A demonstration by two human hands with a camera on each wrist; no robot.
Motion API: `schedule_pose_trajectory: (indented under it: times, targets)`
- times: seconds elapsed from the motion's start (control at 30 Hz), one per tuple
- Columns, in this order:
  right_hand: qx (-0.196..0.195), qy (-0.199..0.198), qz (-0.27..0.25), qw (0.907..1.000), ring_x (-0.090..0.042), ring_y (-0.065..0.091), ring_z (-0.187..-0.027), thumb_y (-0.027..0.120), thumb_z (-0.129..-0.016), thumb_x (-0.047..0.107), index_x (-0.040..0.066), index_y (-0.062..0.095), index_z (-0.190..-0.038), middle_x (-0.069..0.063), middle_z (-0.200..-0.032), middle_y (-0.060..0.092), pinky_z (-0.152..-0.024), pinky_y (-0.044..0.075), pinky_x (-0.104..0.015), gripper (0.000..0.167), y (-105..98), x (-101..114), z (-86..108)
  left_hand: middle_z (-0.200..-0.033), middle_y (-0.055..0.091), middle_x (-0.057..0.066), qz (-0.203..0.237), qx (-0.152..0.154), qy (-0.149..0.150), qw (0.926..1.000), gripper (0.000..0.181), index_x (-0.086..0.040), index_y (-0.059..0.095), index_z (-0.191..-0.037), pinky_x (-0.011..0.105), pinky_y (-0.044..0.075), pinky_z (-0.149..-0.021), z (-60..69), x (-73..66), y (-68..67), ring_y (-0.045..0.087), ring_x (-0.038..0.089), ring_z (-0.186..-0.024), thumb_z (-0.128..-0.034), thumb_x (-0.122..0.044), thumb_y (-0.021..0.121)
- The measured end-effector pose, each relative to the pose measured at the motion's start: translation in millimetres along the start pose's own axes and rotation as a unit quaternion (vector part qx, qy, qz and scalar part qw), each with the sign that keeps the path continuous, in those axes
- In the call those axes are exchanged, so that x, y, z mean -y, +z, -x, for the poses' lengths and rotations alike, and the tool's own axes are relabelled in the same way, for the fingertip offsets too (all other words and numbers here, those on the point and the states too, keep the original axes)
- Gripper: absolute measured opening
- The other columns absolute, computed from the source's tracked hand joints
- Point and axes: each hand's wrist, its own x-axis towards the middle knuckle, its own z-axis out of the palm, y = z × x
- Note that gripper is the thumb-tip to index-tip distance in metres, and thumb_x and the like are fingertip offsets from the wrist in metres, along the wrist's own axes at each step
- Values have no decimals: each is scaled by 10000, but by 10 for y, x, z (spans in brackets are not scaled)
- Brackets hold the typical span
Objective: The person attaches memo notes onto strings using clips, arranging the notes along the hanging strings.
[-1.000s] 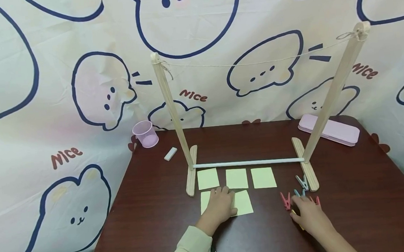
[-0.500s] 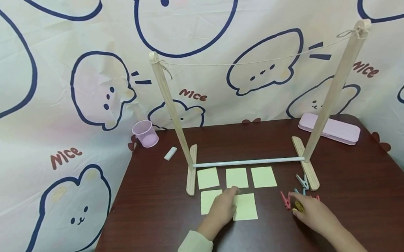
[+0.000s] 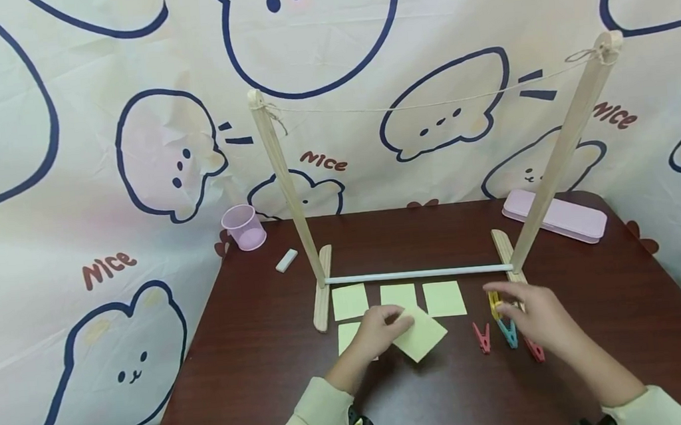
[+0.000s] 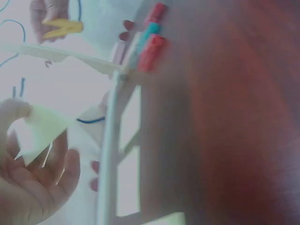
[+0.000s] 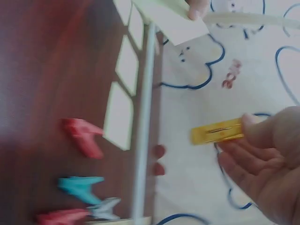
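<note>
My left hand (image 3: 379,333) pinches a pale yellow sticky note (image 3: 421,334) by its corner and holds it tilted above the table. In the left wrist view this note (image 4: 43,129) sits between thumb and fingers. My right hand (image 3: 537,317) is raised near the right foot of a wooden stand and grips a yellow clothespin (image 5: 216,132) between thumb and fingers. Below that hand lie a blue clothespin (image 3: 509,334) and red clothespins (image 3: 482,338). The right wrist view also shows a grey clothespin (image 5: 104,209). Several notes (image 3: 445,299) lie flat on the table.
Two wooden posts (image 3: 564,155) with a string (image 3: 368,109) tied between their tops form the stand, joined low by a white rod (image 3: 417,274). At the back are a pink cup (image 3: 244,228), a white eraser (image 3: 286,261) and a pink case (image 3: 557,217).
My left hand has lifted the front sticky note off the table. My right hand has risen from the clothespins with the yellow one, moving slightly away from me.
</note>
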Motion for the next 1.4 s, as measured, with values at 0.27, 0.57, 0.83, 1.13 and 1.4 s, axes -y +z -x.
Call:
schedule_pose_trajectory:
  times: [0.27,0.57,0.83,1.13,1.4]
  targets:
    - [-663,268,-745,9947,-72,553,-655,693,-826,69,70,661,-1142,-153,-1028,665,-429,419,-175,318,-571,444,-507,-660,570,98,1499,-154,-525,9872,344,-35,546,-1131,303,434,-304,-251,-443,-211,607,275,-439,-984,-327,441]
    - [-1590,286,-1464,9759,38,609,-836,692,-829,72,31,688,-1056,-11,-995,689,-669,484,-95,230,-1256,1082,-1180,-882,635,162,2544,-477,-392,9651,287,-35,506,-1189,271,508,-411,-666,-1005,-457,663,250,-579,-932,-149,565]
    - [-1945,246,-1528,9686,-44,630,-898,657,-852,56,64,702,-996,-7,-1043,676,-595,451,-106,151,-1566,1569,-1740,-1011,623,164,3266,-674,-14,9427,288,-49,484,-1195,363,562,-609,-1048,-1425,-522,679,293,-734,-934,-141,562]
    - [-2295,-237,-1647,9590,-48,635,-824,641,-846,-8,-16,693,-913,-66,-966,694,-750,500,-159,85,-1466,1663,-2057,-1019,630,135,3218,-856,507,9416,282,-61,476,-1181,350,562,-605,-1336,-1716,-591,681,282,-739,-933,-159,566]
    - [-2059,-54,-1519,9667,-105,643,-864,649,-855,46,-14,694,-938,-67,-975,693,-727,497,-155,112,-1400,1620,-2089,-1008,635,140,3199,-831,891,9396,283,-60,458,-1184,357,561,-637,-1393,-1854,-633,681,275,-754,-939,-169,550]
